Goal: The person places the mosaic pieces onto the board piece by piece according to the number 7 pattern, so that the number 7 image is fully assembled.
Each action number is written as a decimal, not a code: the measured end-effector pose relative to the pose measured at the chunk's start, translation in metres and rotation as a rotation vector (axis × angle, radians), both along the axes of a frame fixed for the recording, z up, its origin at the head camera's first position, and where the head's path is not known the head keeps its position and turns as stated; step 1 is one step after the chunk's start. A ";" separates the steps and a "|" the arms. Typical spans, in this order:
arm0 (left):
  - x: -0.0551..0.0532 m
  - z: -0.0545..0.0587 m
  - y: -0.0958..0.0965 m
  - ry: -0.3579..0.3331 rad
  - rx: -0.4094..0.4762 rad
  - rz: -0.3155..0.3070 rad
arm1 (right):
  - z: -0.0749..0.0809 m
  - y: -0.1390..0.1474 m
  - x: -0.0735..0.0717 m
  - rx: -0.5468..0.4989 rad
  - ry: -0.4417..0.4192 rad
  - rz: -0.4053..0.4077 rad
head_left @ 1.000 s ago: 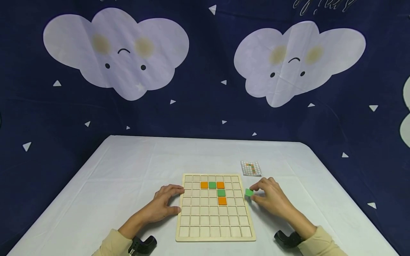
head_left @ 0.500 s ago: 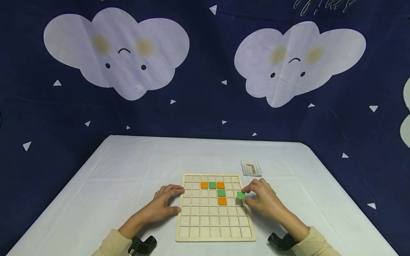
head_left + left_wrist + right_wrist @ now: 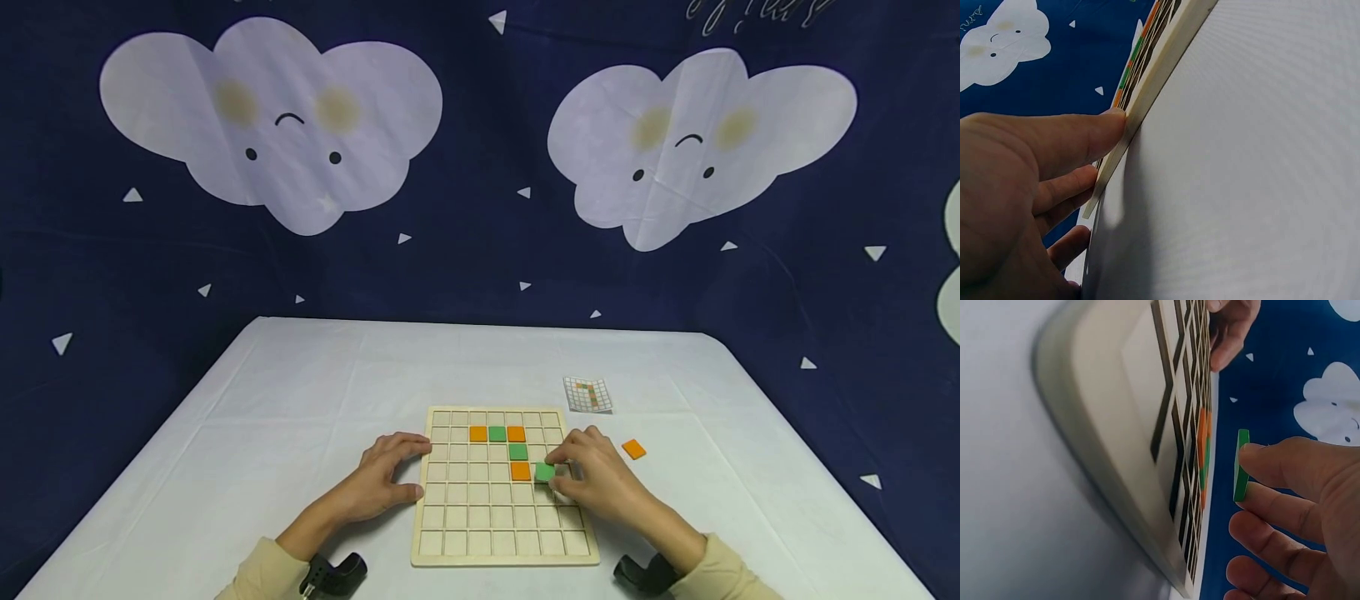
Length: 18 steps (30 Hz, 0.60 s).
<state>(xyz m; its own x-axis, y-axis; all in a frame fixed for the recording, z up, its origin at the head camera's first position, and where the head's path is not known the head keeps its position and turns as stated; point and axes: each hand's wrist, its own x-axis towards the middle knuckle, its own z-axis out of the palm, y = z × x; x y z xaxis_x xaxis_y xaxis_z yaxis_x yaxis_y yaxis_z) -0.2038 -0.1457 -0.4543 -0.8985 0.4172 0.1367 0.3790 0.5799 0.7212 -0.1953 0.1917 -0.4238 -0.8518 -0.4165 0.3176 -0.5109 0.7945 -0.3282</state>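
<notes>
In the head view a wooden grid board [image 3: 491,518] lies on the white table, with orange and green square tiles set in its upper cells. My right hand [image 3: 600,475] is over the board's right part and pinches a green tile [image 3: 544,472] between thumb and fingers. The right wrist view shows this green tile [image 3: 1242,465] held edge-on, apart from the board's surface. My left hand [image 3: 382,475] rests at the board's left side. Its thumb [image 3: 1082,137] touches the board's edge [image 3: 1132,119] in the left wrist view, with the other fingers spread along that edge.
To the right of the board, beyond my right hand, a loose orange tile [image 3: 633,449] lies on the table [image 3: 360,367]. A small pattern card [image 3: 588,395] lies past the board's upper right corner. Behind the table hangs a dark blue cloth [image 3: 480,275] with clouds.
My right hand has carried the green tile leftward from beside the board to above its right cells. The orange tile on the table has come into view. My left hand has stayed still.
</notes>
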 end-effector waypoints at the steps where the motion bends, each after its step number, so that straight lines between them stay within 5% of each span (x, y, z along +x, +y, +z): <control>1: 0.000 0.000 0.000 -0.005 0.002 0.000 | 0.000 -0.001 0.000 0.002 -0.008 0.000; 18: -0.001 -0.002 0.000 -0.008 0.010 -0.009 | -0.007 -0.014 0.005 0.007 -0.013 0.048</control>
